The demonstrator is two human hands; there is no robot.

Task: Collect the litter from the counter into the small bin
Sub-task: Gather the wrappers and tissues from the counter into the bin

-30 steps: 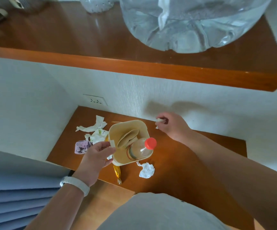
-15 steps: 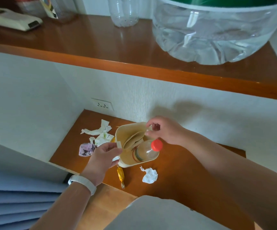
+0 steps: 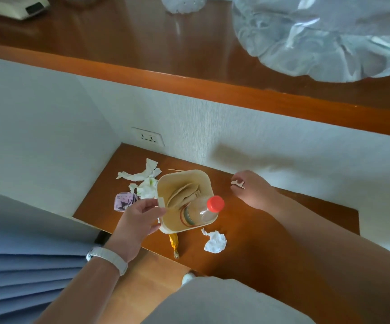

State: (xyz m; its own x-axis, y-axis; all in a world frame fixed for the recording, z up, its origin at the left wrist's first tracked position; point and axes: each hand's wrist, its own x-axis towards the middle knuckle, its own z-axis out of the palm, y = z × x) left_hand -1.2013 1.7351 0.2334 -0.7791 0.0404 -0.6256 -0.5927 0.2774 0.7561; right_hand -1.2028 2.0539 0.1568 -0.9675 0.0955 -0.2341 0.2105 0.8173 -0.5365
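The small bin [image 3: 202, 177], tan and square-mouthed, stands on the lower wooden counter [image 3: 271, 230]. Inside it are a clear bottle with a red cap [image 3: 215, 204] and brown paper pieces. My left hand [image 3: 140, 218] grips the bin's left rim. My right hand [image 3: 255, 191] is on the counter to the right of the bin, near the wall, with its fingertips pinching a small white scrap [image 3: 237, 183]. Around the bin lie a crumpled white paper [image 3: 215, 242], a yellow candy wrapper [image 3: 174, 242], a purple packet [image 3: 122, 202] and torn white wrappers [image 3: 142, 176].
A thin stick [image 3: 175, 170] lies behind the bin by the wall. A wall socket [image 3: 147, 137] sits above the counter's back left corner. The upper shelf [image 3: 189, 85] carries a large clear water jug [image 3: 324, 36] and a white device [image 3: 14, 7]. Blue pleated fabric [image 3: 25, 265] hangs at left.
My right hand went from near the wall to the bin's rim, then back out to the right onto a small white scrap. My left hand stayed on the bin.
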